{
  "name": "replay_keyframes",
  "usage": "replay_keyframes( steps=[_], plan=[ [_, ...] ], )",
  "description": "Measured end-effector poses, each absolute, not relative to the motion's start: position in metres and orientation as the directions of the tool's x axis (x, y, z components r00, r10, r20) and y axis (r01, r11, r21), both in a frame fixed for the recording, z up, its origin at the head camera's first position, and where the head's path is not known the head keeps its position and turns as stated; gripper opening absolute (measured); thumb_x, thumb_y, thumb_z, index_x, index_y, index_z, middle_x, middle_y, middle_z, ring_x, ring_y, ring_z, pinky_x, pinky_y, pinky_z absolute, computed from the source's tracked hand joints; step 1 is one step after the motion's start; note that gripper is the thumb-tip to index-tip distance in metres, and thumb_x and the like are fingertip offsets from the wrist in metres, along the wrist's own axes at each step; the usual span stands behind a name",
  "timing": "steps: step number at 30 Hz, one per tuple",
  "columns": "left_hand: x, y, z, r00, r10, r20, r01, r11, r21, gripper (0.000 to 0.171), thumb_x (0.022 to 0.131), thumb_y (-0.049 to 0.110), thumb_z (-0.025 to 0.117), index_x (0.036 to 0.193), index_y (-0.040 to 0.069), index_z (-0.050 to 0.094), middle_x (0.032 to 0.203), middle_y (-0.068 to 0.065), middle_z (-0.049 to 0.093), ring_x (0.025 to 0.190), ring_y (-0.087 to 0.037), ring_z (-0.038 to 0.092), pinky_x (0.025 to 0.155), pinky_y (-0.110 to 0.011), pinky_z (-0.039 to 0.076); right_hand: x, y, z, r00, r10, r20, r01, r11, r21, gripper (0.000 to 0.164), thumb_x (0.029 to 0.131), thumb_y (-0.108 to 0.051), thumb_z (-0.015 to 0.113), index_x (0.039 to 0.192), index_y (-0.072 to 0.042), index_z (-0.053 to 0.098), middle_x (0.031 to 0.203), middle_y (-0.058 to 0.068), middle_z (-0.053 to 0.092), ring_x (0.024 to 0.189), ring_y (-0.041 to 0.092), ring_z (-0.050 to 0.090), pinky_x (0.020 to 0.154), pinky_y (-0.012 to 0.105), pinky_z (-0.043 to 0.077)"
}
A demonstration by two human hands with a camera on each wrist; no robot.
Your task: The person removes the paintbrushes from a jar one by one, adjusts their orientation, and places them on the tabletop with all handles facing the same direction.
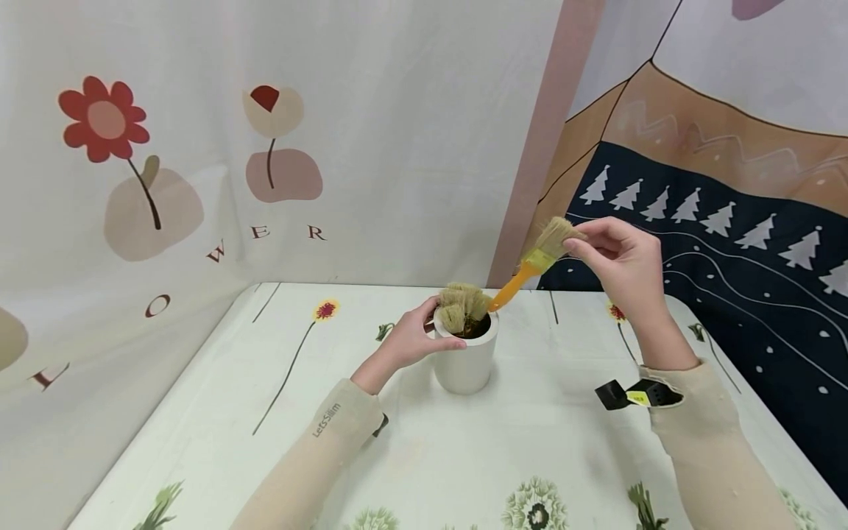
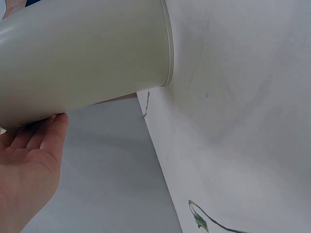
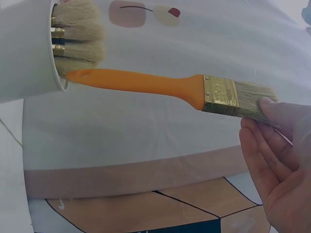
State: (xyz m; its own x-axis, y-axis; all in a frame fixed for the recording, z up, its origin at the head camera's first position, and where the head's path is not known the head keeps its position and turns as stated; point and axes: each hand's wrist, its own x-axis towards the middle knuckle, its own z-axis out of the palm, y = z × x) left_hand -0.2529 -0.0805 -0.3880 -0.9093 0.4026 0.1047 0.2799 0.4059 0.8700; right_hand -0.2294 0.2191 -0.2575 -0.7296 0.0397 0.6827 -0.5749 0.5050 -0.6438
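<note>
A white cylindrical pot (image 1: 466,366) stands upright on the table, with several bristle brushes (image 1: 461,303) in it, bristles up. My left hand (image 1: 419,335) holds the pot's rim from the left, thumb on the front. In the left wrist view the fingertips meet the side of the pot (image 2: 92,58). My right hand (image 1: 619,254) pinches a paintbrush (image 3: 136,81) by its bristles, between thumb and fingers. Its orange handle slants down to the left, with the handle's end at the pot's right rim. A gold metal ferrule (image 3: 221,93) joins handle and bristles.
The table is covered by a white cloth (image 1: 530,419) printed with flowers. Behind it hangs a pale curtain (image 1: 411,147) with flower prints and letters. A dark printed cloth with white trees (image 1: 748,294) hangs at the right, beyond the table's edge.
</note>
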Motion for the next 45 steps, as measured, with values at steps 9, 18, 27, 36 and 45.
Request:
replay_keyframes(
  steps=[9, 18, 27, 36, 45],
  plan=[
    [-0.253, -0.080, -0.387, -0.911, 0.397, 0.109, 0.280, 0.405, 0.870, 0.090, 0.077, 0.038, 0.086, 0.152, 0.019, 0.039, 0.153, -0.004, 0.047, 0.142, -0.028, 0.046, 0.119, -0.041, 0.042, -0.233, 0.230, -0.258, -0.732, 0.126, 0.669, -0.545, 0.480, -0.687, 0.020, 0.087, -0.006, 0.075, 0.103, 0.005, 0.071, 0.090, -0.032, 0.066, 0.083, -0.012, 0.068, 0.077, 0.006, 0.055],
    [-0.254, -0.080, -0.389, -0.908, 0.402, 0.116, 0.287, 0.395, 0.873, 0.087, 0.079, 0.035, 0.085, 0.151, 0.019, 0.040, 0.152, -0.004, 0.048, 0.142, -0.027, 0.046, 0.118, -0.041, 0.042, -0.240, 0.240, -0.264, -0.770, 0.205, 0.604, -0.507, 0.378, -0.775, 0.015, 0.087, -0.003, 0.074, 0.102, 0.000, 0.073, 0.093, -0.023, 0.070, 0.084, -0.006, 0.071, 0.075, 0.010, 0.058],
    [-0.253, -0.080, -0.388, -0.907, 0.404, 0.124, 0.295, 0.396, 0.869, 0.086, 0.078, 0.034, 0.086, 0.151, 0.020, 0.041, 0.151, -0.004, 0.050, 0.142, -0.026, 0.047, 0.118, -0.040, 0.042, -0.251, 0.252, -0.275, -0.812, 0.293, 0.505, -0.462, 0.208, -0.862, 0.011, 0.086, -0.002, 0.076, 0.096, -0.006, 0.074, 0.093, -0.014, 0.073, 0.084, 0.000, 0.071, 0.071, 0.012, 0.059],
    [-0.254, -0.080, -0.389, -0.905, 0.406, 0.128, 0.302, 0.400, 0.865, 0.086, 0.079, 0.036, 0.085, 0.151, 0.020, 0.041, 0.152, -0.003, 0.049, 0.142, -0.026, 0.047, 0.118, -0.042, 0.043, -0.261, 0.260, -0.288, -0.838, 0.343, 0.424, -0.406, 0.125, -0.905, 0.011, 0.086, -0.007, 0.077, 0.097, -0.008, 0.074, 0.092, -0.013, 0.073, 0.083, 0.000, 0.071, 0.069, 0.012, 0.059],
    [-0.253, -0.080, -0.389, -0.907, 0.402, 0.128, 0.305, 0.414, 0.858, 0.087, 0.078, 0.036, 0.085, 0.151, 0.020, 0.040, 0.152, -0.003, 0.049, 0.141, -0.026, 0.048, 0.117, -0.040, 0.043, -0.269, 0.267, -0.304, -0.854, 0.377, 0.358, -0.359, 0.071, -0.931, 0.010, 0.086, -0.010, 0.078, 0.095, -0.010, 0.074, 0.088, -0.012, 0.072, 0.079, 0.001, 0.070, 0.069, 0.012, 0.059]
  ],
)
